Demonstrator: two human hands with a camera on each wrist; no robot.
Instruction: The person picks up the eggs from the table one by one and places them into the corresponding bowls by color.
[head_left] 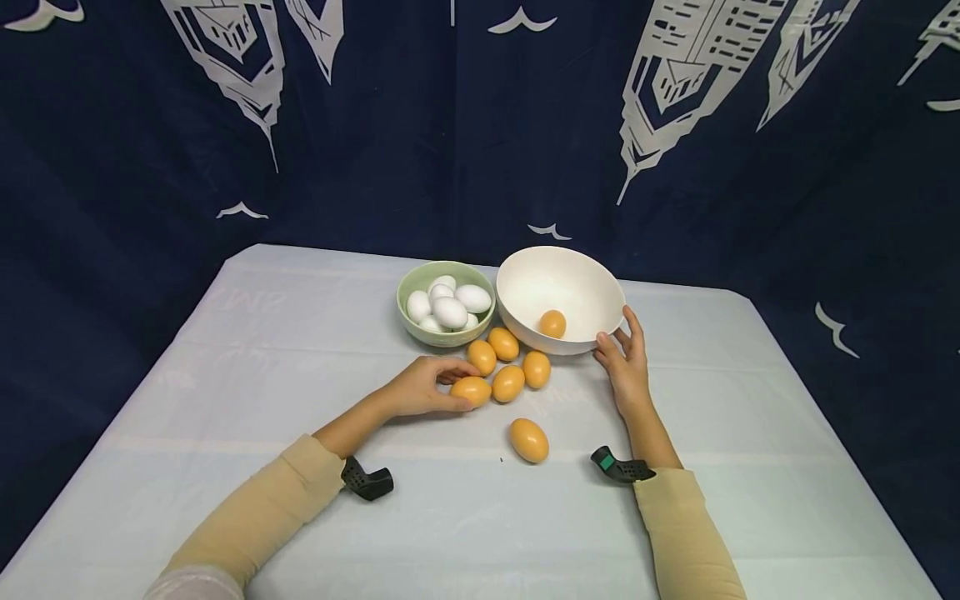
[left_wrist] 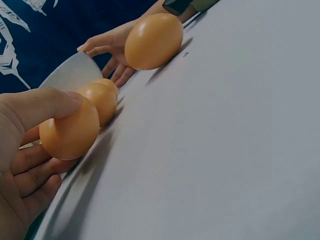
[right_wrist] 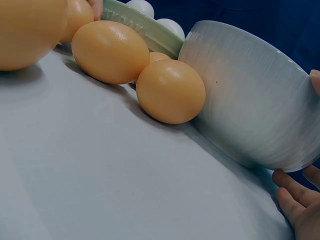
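My left hand (head_left: 423,387) pinches a brownish-orange egg (head_left: 471,392) between thumb and fingers; the thumb presses on top of that egg (left_wrist: 70,131) in the left wrist view. With my right hand (head_left: 628,371) I hold the right side of a large white bowl (head_left: 558,279), thumb at its rim and other fingers lower on its outer wall (right_wrist: 245,100). One orange egg (head_left: 552,324) lies inside this bowl. Several more orange eggs (head_left: 508,383) are clustered on the table in front of the bowls. A single orange egg (head_left: 529,441) lies nearer to me, apart from the cluster.
A green bowl (head_left: 450,339) with several white eggs (head_left: 450,312) stands just left of the white bowl. The table has a pale cloth (head_left: 300,375) over it. Behind hangs a dark blue curtain (head_left: 450,167) with white building prints. Black wrist devices (head_left: 367,481) are on both forearms.
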